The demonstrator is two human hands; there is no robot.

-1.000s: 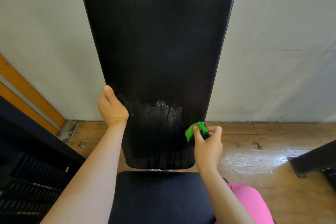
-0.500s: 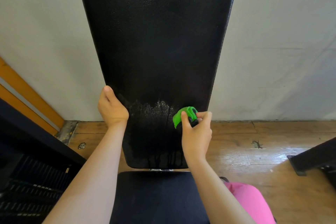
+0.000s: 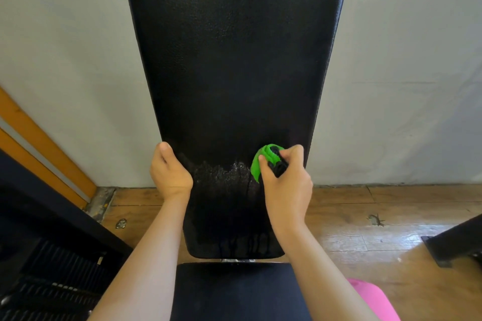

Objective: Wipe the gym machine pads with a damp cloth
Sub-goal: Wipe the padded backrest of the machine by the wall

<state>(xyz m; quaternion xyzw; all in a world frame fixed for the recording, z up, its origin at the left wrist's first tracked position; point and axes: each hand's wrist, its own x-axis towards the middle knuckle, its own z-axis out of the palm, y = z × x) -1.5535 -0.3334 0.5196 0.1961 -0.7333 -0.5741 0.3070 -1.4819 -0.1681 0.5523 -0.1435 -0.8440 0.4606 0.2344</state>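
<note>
Head view: green cloth (image 3: 263, 160) clamped in right hand (image 3: 285, 185), now raised from the back pad's (image 3: 234, 60) lower right edge to the wet patch's (image 3: 224, 172) upper right. Left hand (image 3: 169, 172) closed on pad's left edge. Wiping judged just started.

This looks like a gym room. A tall black back pad (image 3: 234, 73) stands up against a plain white wall (image 3: 404, 60), with a black seat pad (image 3: 240, 292) just below it, like a workout bench. The floor (image 3: 365, 229) is wood, and dark machine parts (image 3: 453, 242) sit at the right.
</note>
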